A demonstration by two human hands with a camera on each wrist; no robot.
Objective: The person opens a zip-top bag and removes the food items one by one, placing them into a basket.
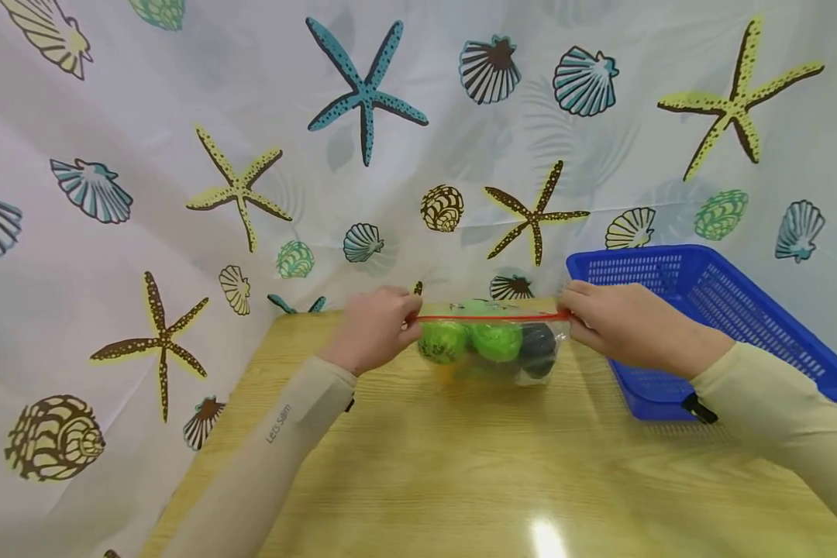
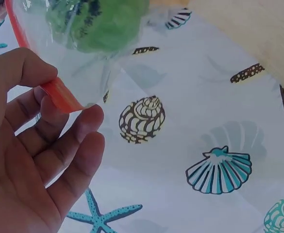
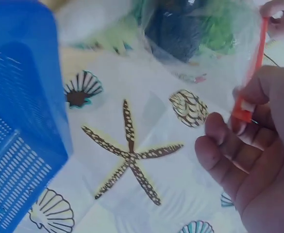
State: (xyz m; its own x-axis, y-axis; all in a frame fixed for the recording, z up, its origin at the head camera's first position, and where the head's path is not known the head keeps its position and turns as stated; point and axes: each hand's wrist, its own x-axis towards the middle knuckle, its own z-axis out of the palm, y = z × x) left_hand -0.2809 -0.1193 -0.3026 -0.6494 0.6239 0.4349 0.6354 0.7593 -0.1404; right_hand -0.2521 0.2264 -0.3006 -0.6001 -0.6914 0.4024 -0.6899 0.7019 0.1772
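Note:
A clear zip bag with a red zip strip hangs stretched between both hands over the wooden table. Inside it are green round items, a dark round one and something orange low down, partly blurred by the plastic. My left hand pinches the strip's left end between thumb and fingers; the left wrist view shows that red end close up. At the opposite end, my right hand pinches the red corner, also visible in the right wrist view as a red tab.
A blue plastic basket with slotted walls stands on the right of the wooden table, partly behind my right forearm. A white cloth printed with starfish and shells hangs behind the table and along its left.

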